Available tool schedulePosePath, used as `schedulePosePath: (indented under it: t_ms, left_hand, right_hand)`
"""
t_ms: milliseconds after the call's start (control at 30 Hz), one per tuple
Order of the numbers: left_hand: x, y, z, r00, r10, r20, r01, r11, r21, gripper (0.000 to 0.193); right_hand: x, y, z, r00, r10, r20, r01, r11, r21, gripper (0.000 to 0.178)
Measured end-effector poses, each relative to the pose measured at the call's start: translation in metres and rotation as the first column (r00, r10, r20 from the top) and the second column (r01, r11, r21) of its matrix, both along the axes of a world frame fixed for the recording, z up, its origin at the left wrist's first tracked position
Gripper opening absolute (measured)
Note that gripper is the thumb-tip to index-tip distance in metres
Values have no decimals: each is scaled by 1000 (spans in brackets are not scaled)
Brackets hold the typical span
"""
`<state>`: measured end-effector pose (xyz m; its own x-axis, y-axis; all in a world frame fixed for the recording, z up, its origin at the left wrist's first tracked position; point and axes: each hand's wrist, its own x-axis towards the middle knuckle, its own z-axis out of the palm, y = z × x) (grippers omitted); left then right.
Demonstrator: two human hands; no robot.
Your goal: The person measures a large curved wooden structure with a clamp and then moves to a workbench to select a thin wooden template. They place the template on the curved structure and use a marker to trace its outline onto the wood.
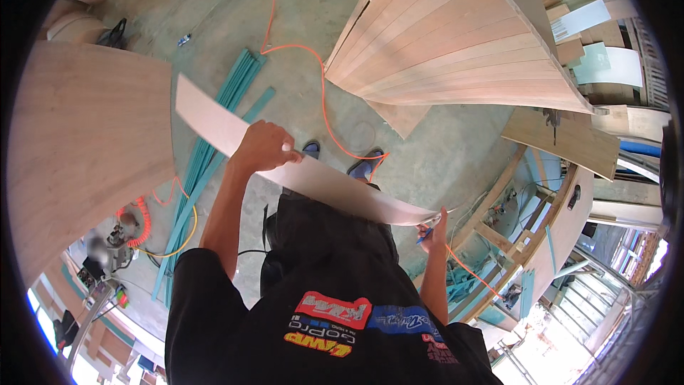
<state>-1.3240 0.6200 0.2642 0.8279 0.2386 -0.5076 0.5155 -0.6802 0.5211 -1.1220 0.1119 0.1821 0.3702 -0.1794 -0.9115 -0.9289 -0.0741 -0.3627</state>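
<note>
A long, thin strip of pale plywood (333,187) is held in front of my body, slanting from the far left down to the near right. My left hand (269,147) is closed over its far edge, left of the middle. Close to the strip's right end, my right hand (434,234) is closed round a slim blue object (424,236), partly hidden by the fingers and too small to name. The strip's right tip touches or nearly touches that hand; I cannot tell which.
Teal strips (226,100) lie on the floor at left, beside a large wooden panel (100,128). An orange hose (323,100) winds past my feet. A tall planked wooden form (445,36) stands ahead right; a curved wooden frame (491,232) is at right.
</note>
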Motion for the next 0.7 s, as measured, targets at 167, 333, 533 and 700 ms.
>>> schedulePosePath:
  t_ms: [167,333,533,700]
  left_hand:
    - [30,5,10,986,-75,149,57,991,121,31]
    - [53,20,32,962,-27,273,-24,983,180,27]
    - [65,33,56,947,-42,319,-6,989,151,23]
    - [65,37,48,866,-146,478,1,957,289,20]
  right_hand:
    - [-15,-13,-4,990,-138,-28,141,978,153,75]
    - [16,-3,9,968,-212,134,169,947,273,64]
    - [55,30,44,920,-245,305,146,938,314,65]
    - [76,50,55,856,-344,385,213,915,343,69]
